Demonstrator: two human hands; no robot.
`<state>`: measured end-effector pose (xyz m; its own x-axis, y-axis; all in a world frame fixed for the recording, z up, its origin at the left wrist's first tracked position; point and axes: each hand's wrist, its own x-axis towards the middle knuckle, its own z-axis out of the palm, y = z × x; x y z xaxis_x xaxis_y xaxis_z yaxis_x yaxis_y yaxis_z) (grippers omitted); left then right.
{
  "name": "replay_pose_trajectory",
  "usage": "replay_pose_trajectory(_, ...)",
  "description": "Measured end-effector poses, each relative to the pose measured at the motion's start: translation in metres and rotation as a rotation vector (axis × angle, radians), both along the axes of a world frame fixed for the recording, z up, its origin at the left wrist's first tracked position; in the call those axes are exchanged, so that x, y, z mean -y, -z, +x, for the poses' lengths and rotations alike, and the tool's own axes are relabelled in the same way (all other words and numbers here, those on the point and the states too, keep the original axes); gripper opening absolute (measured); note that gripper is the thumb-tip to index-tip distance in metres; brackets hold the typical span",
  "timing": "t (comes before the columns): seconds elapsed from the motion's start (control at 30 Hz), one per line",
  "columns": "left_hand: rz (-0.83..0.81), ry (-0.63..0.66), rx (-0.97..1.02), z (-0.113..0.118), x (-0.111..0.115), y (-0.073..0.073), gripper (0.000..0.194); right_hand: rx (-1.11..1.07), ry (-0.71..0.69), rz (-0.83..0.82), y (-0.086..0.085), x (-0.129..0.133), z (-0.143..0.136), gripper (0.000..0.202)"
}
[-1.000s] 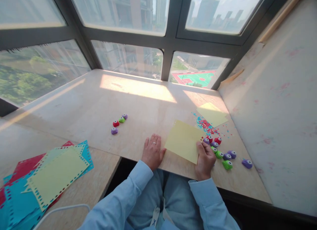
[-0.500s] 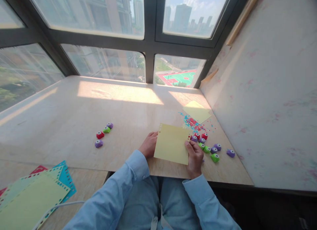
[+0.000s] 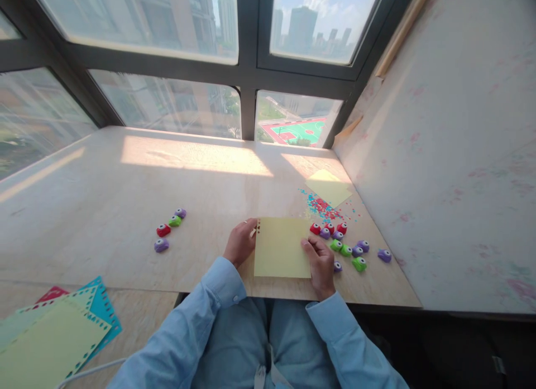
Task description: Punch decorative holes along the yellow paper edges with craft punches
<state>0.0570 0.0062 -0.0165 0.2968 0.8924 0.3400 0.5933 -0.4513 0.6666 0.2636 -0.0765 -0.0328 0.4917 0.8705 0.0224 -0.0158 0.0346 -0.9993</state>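
A yellow paper sheet [image 3: 281, 249] is held up near the front edge of the table, with a few small punched holes at its upper left corner. My right hand [image 3: 321, 263] pinches its right edge between thumb and fingers. At the left edge, my left hand [image 3: 242, 243] is closed with its fingertips at the punched corner; part of its fingers is hidden behind the paper. Several small purple, green and red punches with eye shapes lie right of my right hand, among them a green one [image 3: 359, 264]. Red and blue paper bits [image 3: 323, 206] are scattered behind the sheet.
Another yellow sheet [image 3: 329, 187] lies at the back right. Several punches, one red [image 3: 163, 230], stand left of centre. Punched yellow, blue and red sheets [image 3: 54, 333] overlap at the lower left beside a white cable [image 3: 98, 369]. Windows and a wall border the table [image 3: 201, 199].
The yellow sheet has turned so that its punched corner is now at the upper left by my left hand. The punched right corner seen before no longer shows. The view has shifted slightly.
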Motion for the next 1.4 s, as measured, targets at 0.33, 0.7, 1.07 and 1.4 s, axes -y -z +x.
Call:
replay_pose_trajectory(0.33,-0.355,-0.296,0.723,-0.021,0.016,0.005,0.034,0.081,-0.18,-0.019,-0.002,0.014,-0.012,0.03)
replay_pose_trajectory(0.7,-0.567,-0.113,0.672,-0.003,-0.022,-0.028,0.036,0.054,-0.307,-0.033,-0.004,0.041,-0.012,0.026)
replay_pose_trajectory(1.07,-0.51,0.358,0.286,0.064,-0.073,-0.039,0.019,-0.035,-0.29,-0.038,-0.006,0.035,-0.011,0.027)
replay_pose_trajectory(1.4,-0.421,0.551,0.216,0.11,-0.102,-0.052,0.031,0.059,-0.314,-0.033,-0.005,0.031,-0.016,0.025)
